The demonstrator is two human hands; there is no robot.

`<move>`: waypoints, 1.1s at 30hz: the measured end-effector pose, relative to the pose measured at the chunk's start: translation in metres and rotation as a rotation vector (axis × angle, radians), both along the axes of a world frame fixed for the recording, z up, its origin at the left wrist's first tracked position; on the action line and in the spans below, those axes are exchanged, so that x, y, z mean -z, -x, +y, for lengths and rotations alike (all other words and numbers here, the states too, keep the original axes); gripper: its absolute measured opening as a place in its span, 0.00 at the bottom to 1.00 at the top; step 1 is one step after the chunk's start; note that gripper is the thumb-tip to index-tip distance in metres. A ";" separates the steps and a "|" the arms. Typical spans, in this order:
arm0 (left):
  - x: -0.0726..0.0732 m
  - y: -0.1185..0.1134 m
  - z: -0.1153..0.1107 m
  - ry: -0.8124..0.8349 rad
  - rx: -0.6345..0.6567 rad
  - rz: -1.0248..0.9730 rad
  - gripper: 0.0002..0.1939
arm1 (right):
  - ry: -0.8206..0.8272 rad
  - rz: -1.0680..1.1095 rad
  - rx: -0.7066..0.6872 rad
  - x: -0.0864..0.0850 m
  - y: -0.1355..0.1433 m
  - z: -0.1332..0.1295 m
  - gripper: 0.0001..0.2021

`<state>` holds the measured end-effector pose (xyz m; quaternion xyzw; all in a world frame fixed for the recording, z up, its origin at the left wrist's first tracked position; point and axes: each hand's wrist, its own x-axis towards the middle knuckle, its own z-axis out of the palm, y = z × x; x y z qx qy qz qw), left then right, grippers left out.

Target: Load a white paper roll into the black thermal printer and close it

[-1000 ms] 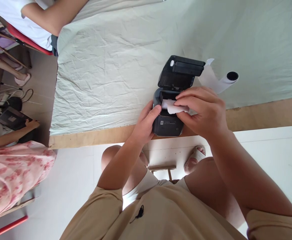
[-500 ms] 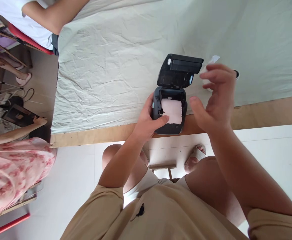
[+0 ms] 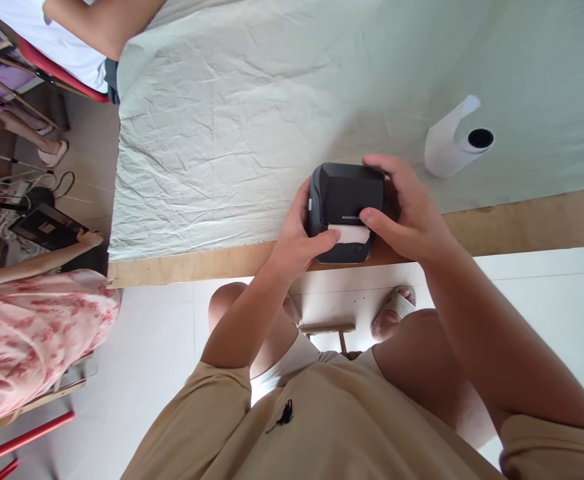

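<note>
A small black label printer (image 3: 349,190) sits at the table's front edge with its lid down. A pale strip of label paper (image 3: 355,234) sticks out of its front slot. My left hand (image 3: 295,230) is wrapped round the printer's left side, thumb pressing on the paper strip. On the right side, my right hand (image 3: 407,210) grips the printer, with its thumb on top of the lid near the printed lettering and its fingers round the back corner. Each hand's fingertips are partly hidden by the printer.
A white paper roll (image 3: 442,150) with a dark core and a loose end lies to the right on the cloth-covered table (image 3: 222,133). At the left, a person's arm (image 3: 102,27) rests by the table corner. Another person's hand (image 3: 90,238) touches a dark tablet-like device (image 3: 47,227).
The printer's lid has swung from raised to down over the paper. My right hand has moved left from the air onto the printer, uncovering the white roll behind it.
</note>
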<state>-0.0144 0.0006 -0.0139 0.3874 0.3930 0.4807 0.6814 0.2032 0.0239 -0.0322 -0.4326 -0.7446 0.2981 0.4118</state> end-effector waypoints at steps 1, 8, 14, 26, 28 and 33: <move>0.000 0.000 0.000 -0.007 -0.001 -0.003 0.47 | 0.037 0.007 -0.013 0.001 -0.001 0.001 0.31; -0.002 -0.006 0.000 0.073 -0.040 0.032 0.34 | 0.097 0.096 -0.059 0.004 0.000 0.003 0.32; -0.003 -0.005 0.000 0.058 -0.017 -0.010 0.31 | 0.141 0.076 -0.036 0.003 0.000 0.001 0.33; -0.002 -0.012 0.003 0.252 -0.129 -0.084 0.32 | -0.056 0.035 -0.005 0.010 -0.004 0.002 0.35; -0.002 -0.011 0.003 0.243 -0.144 -0.078 0.31 | -0.093 0.011 0.014 0.005 -0.005 0.001 0.35; -0.003 -0.012 0.004 0.251 -0.173 -0.082 0.29 | -0.239 -0.051 0.167 -0.023 -0.004 -0.006 0.22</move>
